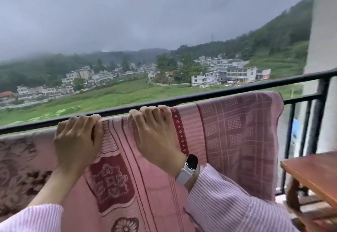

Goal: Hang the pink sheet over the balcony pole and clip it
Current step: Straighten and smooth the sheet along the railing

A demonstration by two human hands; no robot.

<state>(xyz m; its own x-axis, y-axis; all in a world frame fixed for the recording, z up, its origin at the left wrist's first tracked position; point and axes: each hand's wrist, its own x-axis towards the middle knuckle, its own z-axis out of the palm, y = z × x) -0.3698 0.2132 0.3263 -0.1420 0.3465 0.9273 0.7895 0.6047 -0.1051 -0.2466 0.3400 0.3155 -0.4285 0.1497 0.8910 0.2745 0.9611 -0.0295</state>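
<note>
Cloth of this kind was judged soft, limp and fairly light, likely to slide off smooth metal if left loose, so the top fold was judged the best place for a hold. The pink sheet [145, 167] was draped over the balcony pole [218, 95], hanging down on the near side. It was woven with dark red borders, flower medallions and, toward the right, a chequered panel. The fold was bunched into creases between the two hands. The left hand [78, 140] was closed over the fold, its fingers [85, 122] pressed together and curled over the top. The right hand [156, 135], with a white watch [187, 169] at the wrist, gripped likewise. No clip could be seen. Another patterned cloth [21, 158] hung to the left, and a wooden tabletop [313, 173] stood to the right.
</note>
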